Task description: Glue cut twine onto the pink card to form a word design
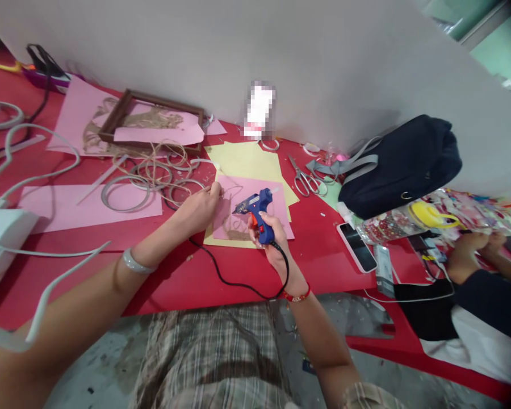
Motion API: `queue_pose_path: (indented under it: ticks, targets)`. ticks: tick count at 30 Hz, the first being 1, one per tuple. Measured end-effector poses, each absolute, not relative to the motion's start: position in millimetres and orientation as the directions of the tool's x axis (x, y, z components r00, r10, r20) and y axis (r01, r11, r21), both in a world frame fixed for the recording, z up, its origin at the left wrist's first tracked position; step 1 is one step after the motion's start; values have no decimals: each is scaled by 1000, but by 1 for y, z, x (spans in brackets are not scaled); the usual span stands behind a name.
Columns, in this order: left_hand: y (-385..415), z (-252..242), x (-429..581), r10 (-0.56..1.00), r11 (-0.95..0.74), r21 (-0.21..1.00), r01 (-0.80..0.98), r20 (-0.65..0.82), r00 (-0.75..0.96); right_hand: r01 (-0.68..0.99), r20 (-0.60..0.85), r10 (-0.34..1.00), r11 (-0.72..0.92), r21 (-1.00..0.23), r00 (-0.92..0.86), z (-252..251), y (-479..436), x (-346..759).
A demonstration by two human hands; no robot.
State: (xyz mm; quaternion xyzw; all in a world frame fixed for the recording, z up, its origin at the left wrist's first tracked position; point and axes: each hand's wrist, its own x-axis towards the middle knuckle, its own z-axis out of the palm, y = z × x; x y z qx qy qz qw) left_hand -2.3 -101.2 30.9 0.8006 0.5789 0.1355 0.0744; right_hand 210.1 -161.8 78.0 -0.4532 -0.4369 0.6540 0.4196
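Observation:
My right hand (269, 232) is wrapped round a blue glue gun (262, 210), whose nozzle points left over a pink sheet (283, 213). Brown twine shapes (234, 227) lie on that sheet, which rests on yellow paper (249, 161). My left hand (204, 207) is closed in a pinch at the sheet's left edge; a thin strand shows near its fingertips, but what they grip is too small to make out. Loose twine (164, 162) lies in a tangle to the left of this hand. A black cord (221, 278) runs from the gun.
A brown frame (111, 116) with pink paper stands at the back left. Scissors (304, 179), a dark bag (404, 165), a phone (357, 247) and a bottle (387, 224) lie to the right. Another person's hands (477, 247) rest at the far right. White cable (46, 253) loops at left.

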Motion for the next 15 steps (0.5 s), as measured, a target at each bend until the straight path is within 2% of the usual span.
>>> queue_pose_path:
  ticks: [4, 8, 15]
  targets:
    - [-106, 41, 3, 956, -293, 221, 930, 77, 283, -151, -215, 958, -245, -958, -187, 78, -163, 205]
    - [-108, 46, 6, 954, -298, 228, 927, 66, 291, -165, -202, 972, -219, -962, -117, 82, -167, 200]
    - [-110, 48, 6, 956, -292, 239, 926, 62, 286, -120, -142, 985, -153, -981, -95, 83, -172, 200]
